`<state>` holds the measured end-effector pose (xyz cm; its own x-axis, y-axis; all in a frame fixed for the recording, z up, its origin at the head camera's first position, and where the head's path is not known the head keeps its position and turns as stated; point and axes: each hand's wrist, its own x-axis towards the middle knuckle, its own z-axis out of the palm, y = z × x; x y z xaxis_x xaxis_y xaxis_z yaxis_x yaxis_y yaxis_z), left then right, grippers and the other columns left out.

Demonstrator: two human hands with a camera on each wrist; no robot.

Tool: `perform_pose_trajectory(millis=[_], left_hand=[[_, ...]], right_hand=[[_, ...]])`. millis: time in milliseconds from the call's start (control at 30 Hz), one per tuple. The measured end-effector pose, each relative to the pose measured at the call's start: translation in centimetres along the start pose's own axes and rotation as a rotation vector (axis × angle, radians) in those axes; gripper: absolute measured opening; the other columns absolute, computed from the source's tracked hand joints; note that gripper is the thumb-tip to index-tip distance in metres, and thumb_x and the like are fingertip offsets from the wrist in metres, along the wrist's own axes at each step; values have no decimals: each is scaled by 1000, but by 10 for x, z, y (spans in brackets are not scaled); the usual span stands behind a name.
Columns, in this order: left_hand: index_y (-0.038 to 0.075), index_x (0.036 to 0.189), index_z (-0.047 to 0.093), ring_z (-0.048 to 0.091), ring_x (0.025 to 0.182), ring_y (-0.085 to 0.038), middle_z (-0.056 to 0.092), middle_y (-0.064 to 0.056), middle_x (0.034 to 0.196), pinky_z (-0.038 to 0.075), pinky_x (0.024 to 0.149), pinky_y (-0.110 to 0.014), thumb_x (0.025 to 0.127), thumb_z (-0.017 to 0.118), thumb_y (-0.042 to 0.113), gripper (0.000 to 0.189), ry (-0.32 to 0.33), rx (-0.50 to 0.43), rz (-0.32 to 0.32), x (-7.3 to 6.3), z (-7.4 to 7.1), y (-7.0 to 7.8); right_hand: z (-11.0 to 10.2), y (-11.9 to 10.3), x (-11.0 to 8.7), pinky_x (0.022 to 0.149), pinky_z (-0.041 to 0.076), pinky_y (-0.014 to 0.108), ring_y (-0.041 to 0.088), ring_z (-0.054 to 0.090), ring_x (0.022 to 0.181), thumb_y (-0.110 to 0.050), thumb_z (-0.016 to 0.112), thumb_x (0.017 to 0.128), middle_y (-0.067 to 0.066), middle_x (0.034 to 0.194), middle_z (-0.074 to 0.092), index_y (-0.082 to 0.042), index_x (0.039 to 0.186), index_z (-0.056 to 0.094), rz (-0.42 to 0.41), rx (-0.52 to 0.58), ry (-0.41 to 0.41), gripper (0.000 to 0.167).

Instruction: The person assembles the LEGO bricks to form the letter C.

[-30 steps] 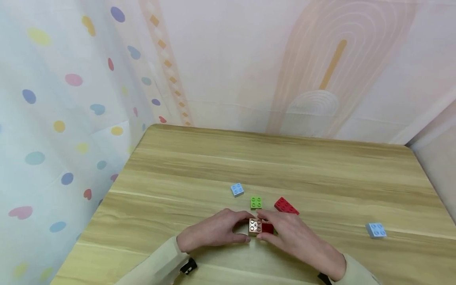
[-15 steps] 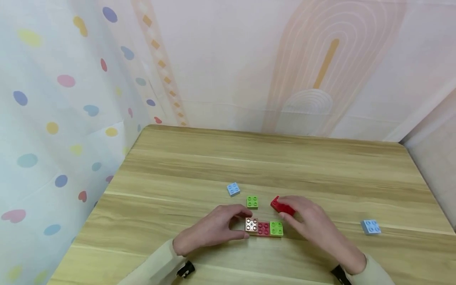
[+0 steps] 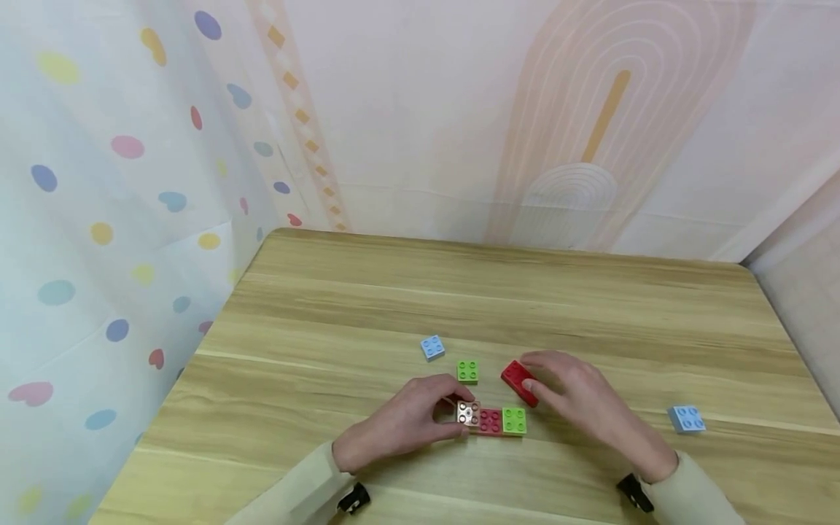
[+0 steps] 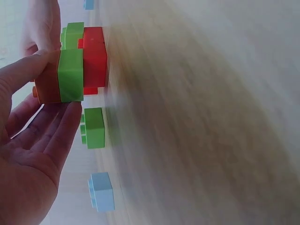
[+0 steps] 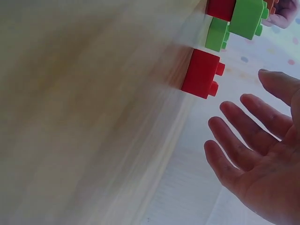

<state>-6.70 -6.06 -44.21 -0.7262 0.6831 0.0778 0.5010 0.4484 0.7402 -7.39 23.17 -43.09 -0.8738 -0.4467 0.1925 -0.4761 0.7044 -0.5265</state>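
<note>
Just left of the nearer right hand, which is hovering empty, fingers parted, the loose red brick is slanting away leftward; the left hand is pinching the brown brick.

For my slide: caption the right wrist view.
Right hand, fingers apart, hovers beside a red brick on the table.

Red brick: plastic (seemingly glossy).
</note>
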Motion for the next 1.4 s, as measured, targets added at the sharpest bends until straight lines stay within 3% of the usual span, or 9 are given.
perform_pose_trajectory(millis=[200, 600, 800, 1133, 1400], left_hand=[[12, 118, 68, 63, 99, -2, 70, 4, 109, 55, 90, -22, 89, 84, 15, 33, -6, 2, -3, 2, 1, 1], [11, 118, 69, 63, 99, -5, 70, 4, 109, 55, 90, -24, 89, 84, 19, 34, -1, 44, 13, 2, 1, 2], [11, 119, 68, 64, 98, -5, 70, 3, 109, 54, 90, -23, 88, 84, 18, 35, -1, 57, 10, 1, 1, 2], [12, 119, 69, 64, 99, -6, 70, 4, 110, 53, 91, -22, 89, 84, 21, 36, -1, 77, 19, 2, 3, 2], [12, 119, 69, 64, 99, -5, 70, 5, 110, 54, 91, -23, 89, 84, 20, 34, 7, 62, 23, 1, 2, 1]], right_hand=[[-1, -7, 17, 105, 50, 54, 32, 63, 125, -23, 72, 99, 10, 134, 68, -7, 134, 68, 5, -11, -90, 38], [11, -23, 57, 112, 44, 52, 32, 54, 136, -25, 76, 96, 11, 146, 59, -7, 143, 61, -108, -1, -299, 53], [17, -25, 69, 112, 44, 50, 28, 55, 135, -23, 75, 97, 7, 145, 61, -10, 142, 63, -131, -18, -383, 48], [30, -18, 73, 93, 58, 38, 17, 69, 110, -14, 75, 96, 7, 127, 72, -5, 133, 68, -187, -35, -392, 38], [24, -23, 70, 97, 56, 44, 24, 67, 115, -10, 74, 96, 11, 129, 71, -4, 134, 67, -114, -12, -351, 39]])
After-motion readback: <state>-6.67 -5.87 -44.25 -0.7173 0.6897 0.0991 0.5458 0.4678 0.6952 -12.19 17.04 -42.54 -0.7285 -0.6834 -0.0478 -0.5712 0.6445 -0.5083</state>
